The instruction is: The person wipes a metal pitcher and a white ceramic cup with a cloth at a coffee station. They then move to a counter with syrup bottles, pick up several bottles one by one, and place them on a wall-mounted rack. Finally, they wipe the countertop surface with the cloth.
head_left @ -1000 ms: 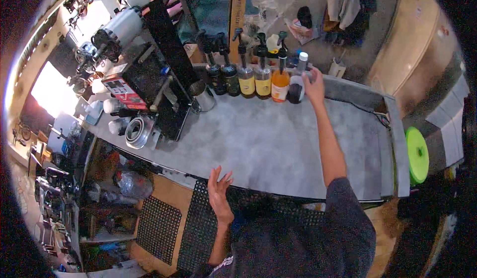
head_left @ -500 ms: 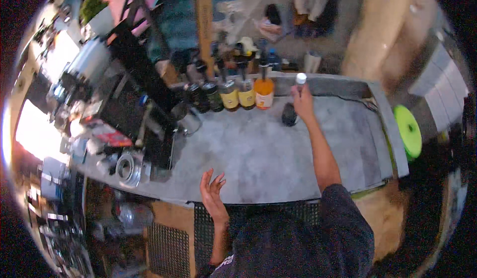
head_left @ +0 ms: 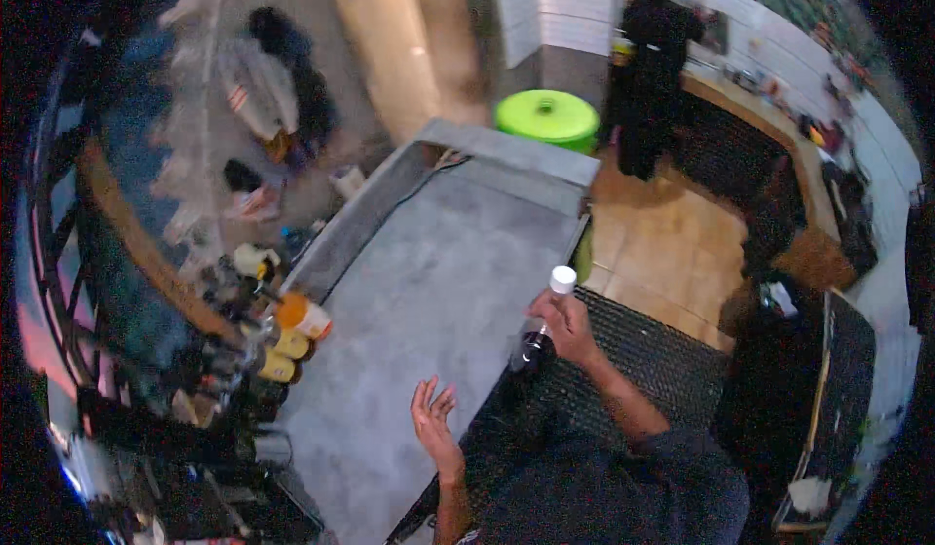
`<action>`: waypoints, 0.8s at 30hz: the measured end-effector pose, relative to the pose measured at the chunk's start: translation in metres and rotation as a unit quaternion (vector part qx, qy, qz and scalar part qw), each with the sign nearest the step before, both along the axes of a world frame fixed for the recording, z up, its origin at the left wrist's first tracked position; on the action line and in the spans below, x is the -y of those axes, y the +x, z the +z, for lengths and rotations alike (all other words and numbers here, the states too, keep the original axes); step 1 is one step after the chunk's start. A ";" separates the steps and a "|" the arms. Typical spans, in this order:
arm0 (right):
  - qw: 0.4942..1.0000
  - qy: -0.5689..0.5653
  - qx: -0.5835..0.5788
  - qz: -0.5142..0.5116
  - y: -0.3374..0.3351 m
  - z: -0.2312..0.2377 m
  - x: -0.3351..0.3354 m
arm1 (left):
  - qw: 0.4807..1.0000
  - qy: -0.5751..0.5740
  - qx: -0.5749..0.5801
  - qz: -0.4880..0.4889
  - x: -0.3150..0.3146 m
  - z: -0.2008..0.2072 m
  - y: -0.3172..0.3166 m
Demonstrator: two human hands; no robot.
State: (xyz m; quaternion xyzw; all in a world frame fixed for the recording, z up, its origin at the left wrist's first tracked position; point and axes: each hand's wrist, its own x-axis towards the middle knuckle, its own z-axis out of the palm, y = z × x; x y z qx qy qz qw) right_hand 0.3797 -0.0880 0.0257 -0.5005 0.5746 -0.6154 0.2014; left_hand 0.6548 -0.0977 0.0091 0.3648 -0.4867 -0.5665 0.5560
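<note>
My right hand (head_left: 568, 329) grips a bottle (head_left: 533, 347) by its neck, just past the counter's front edge. The bottle has a white cap and dark contents, and it tilts a little. Nothing is in my left hand (head_left: 435, 420), which is raised over the near edge of the grey counter (head_left: 419, 282) with its fingers apart. To the left stands a row of bottles: an orange one (head_left: 303, 315) with a pale label, a yellow-labelled one (head_left: 278, 364), and darker ones partly blurred behind.
A bin with a bright green lid (head_left: 546, 116) stands beyond the counter's far end. A person in black (head_left: 654, 73) is at a side counter in the back right. Black perforated matting (head_left: 653, 350) covers the floor beside me. A metal pitcher (head_left: 274, 446) sits at lower left.
My view has swung to the right, bringing the other person and tiled floor into sight. The bottle has been lifted off the counter and brought toward me in my right hand. My left hand stays open.
</note>
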 end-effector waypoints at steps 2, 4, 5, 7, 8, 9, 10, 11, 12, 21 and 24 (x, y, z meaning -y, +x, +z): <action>0.998 0.011 0.004 -0.061 -0.022 0.014 -0.057 | 0.997 0.000 -0.030 -0.075 -0.009 0.003 -0.026; 0.985 -0.043 0.040 -0.160 -0.036 0.020 -0.108 | 0.989 -0.004 -0.029 -0.148 -0.026 0.009 -0.062; 0.978 -0.040 0.048 -0.200 -0.052 0.012 -0.136 | 0.983 -0.010 -0.015 -0.181 -0.038 0.012 -0.085; 0.973 0.011 0.051 -0.223 -0.082 0.004 -0.202 | 0.965 -0.023 -0.030 -0.258 -0.061 0.012 -0.128; 0.967 0.011 0.063 -0.249 -0.094 0.004 -0.232 | 0.958 -0.026 -0.022 -0.285 -0.075 0.006 -0.153; 0.959 0.009 0.075 -0.274 -0.101 0.003 -0.258 | 0.949 -0.029 -0.014 -0.312 -0.087 -0.001 -0.178; 0.950 0.013 0.087 -0.301 -0.107 0.001 -0.287 | 0.940 -0.027 -0.007 -0.341 -0.104 -0.009 -0.204; 0.939 0.029 0.073 -0.334 -0.109 -0.001 -0.318 | 0.929 -0.013 0.005 -0.370 -0.122 -0.014 -0.230; 0.927 0.045 0.060 -0.367 -0.114 -0.004 -0.349 | 0.916 -0.023 0.004 -0.399 -0.144 -0.020 -0.264; 0.835 0.088 0.060 -0.540 -0.178 -0.007 -0.538 | 0.744 -0.058 -0.016 -0.666 -0.348 0.005 -0.458; 0.802 0.065 0.057 -0.591 -0.204 -0.017 -0.582 | 0.682 -0.078 -0.022 -0.727 -0.396 -0.008 -0.502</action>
